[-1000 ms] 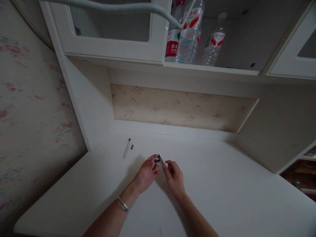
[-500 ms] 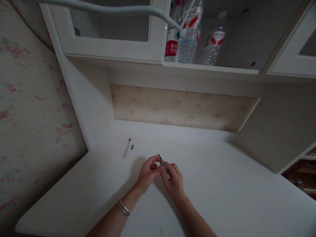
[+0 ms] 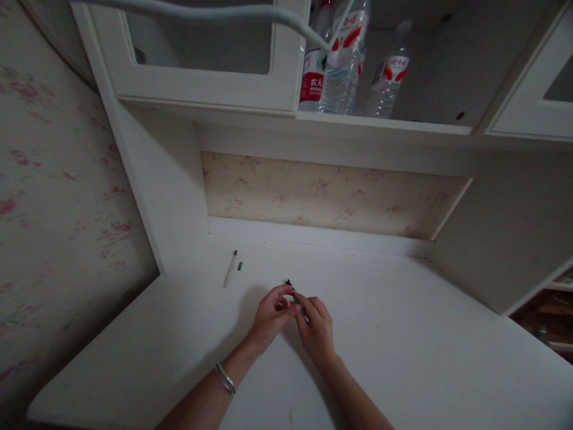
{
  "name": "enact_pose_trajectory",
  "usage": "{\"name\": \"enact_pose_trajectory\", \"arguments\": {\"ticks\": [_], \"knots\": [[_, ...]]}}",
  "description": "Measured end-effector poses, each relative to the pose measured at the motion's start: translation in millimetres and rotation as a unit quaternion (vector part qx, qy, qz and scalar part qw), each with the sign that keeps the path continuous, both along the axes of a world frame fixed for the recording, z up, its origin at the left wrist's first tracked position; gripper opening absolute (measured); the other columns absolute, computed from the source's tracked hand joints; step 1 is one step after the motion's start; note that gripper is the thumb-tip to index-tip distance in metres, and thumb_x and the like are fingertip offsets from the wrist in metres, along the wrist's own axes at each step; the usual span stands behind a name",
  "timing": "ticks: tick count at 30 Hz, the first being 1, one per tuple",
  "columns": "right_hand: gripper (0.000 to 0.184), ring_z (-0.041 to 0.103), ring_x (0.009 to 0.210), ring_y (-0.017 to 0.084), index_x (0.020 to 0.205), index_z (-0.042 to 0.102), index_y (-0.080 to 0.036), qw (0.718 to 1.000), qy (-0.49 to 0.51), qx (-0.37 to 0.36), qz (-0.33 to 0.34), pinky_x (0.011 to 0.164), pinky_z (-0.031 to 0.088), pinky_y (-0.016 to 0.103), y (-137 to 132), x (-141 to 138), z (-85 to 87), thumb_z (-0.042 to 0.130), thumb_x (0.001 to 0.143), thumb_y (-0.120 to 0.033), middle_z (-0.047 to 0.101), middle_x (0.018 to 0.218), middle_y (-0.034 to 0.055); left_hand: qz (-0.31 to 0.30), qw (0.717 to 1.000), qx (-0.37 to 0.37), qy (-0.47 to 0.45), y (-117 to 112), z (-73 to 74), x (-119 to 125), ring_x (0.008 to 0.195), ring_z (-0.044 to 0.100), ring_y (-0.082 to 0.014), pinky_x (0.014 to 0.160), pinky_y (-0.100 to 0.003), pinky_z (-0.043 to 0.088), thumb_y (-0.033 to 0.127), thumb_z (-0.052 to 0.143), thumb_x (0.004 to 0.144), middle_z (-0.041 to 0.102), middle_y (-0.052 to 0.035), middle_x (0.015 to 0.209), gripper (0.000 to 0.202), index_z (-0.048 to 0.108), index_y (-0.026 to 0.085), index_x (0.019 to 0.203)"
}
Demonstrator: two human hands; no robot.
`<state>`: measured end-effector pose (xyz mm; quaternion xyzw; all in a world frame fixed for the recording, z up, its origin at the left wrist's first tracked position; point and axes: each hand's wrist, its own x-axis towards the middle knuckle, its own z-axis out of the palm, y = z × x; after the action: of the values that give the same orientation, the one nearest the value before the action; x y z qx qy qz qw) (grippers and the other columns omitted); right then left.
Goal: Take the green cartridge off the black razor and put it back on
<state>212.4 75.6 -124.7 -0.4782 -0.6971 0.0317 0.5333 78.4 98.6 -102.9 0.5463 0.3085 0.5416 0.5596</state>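
My left hand (image 3: 272,313) and my right hand (image 3: 314,325) meet above the white desk, fingers closed on a slim, dark, pen-like object (image 3: 295,297). It slants from a black upper end, beyond my left fingertips, down into my right hand. My left thumb and forefinger pinch its middle, while my right fingers wrap its lower part and partly hide it. To the left on the desk lies a thin pale stick with a dark tip (image 3: 230,270). Beside that stick is a small dark-green piece (image 3: 240,266); its kind is too small to tell.
The white desk (image 3: 403,346) has a back ledge and side panels. Above it hangs a cabinet (image 3: 206,89) whose open shelf holds several plastic bottles (image 3: 338,86). A pale cable (image 3: 215,14) crosses the top of view. Flowered wallpaper (image 3: 67,209) covers the left wall.
The dark pen-like object has turned slightly in my fingers, and more of its length shows between my hands. Both hands have barely shifted; the things on the desk lie as before.
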Motion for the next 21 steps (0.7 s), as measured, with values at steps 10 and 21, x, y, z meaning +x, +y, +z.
{"name": "enact_pose_trajectory", "arguments": {"ticks": [10,21], "knots": [[0.022,0.048,0.068,0.016,0.098,0.068,-0.022,0.938,0.304,-0.136,0.098,0.057,0.037,0.025,7,1,14.1,0.063,0.083,-0.036,0.055,0.079,0.0018,0.04,0.982,0.131,0.13,8,5.7,-11,0.085,0.055,-0.0173,0.072,-0.026,0.042,0.032,0.056,0.086,0.06,-0.0071,0.105,0.024,0.062,0.021,0.107],[0.031,0.027,0.049,0.007,0.102,0.066,-0.017,0.82,0.448,-0.24,0.263,0.044,0.019,0.021,16,0,-4.0,0.071,0.077,-0.035,0.045,0.064,-0.0026,0.044,0.958,0.215,0.183,8,5.7,-11,0.083,0.056,-0.0156,0.071,-0.025,0.044,0.025,0.054,0.087,0.06,-0.0047,0.095,0.017,0.063,0.02,0.1]]}}
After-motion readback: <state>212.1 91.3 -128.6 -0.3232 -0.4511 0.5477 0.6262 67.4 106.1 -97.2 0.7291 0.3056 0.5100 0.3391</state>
